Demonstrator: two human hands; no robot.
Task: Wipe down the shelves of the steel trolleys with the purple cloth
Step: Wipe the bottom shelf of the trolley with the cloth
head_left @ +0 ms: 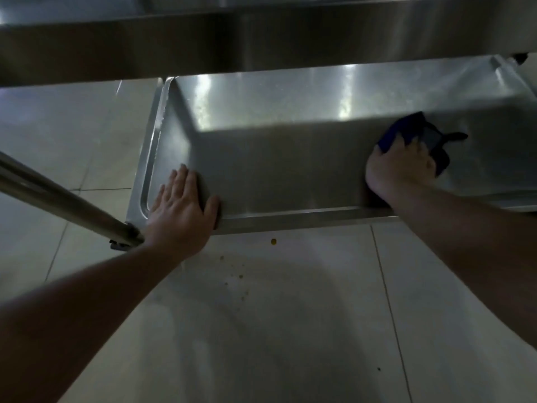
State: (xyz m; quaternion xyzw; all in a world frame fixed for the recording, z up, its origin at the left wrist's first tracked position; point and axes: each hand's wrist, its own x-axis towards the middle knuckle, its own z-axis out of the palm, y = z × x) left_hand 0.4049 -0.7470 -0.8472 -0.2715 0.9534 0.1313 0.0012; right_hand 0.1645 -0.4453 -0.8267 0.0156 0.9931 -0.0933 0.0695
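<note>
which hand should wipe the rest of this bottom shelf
Right. The right hand already grips the purple cloth on the shelf. The left hand lies flat on the front left corner, bracing the trolley, with no cloth.

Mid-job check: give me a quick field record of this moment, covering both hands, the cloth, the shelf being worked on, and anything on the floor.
shelf: lower steel shelf with raised rim, under an upper shelf
left hand: flat, fingers straight, pressing on the shelf's near left corner
right hand: holds the purple cloth against the shelf surface, right side
cloth state: bunched under the fingers
trolley post: steel tube at left, meets the shelf corner
floor: pale tiles, small crumbs just below the shelf's front edge
</note>
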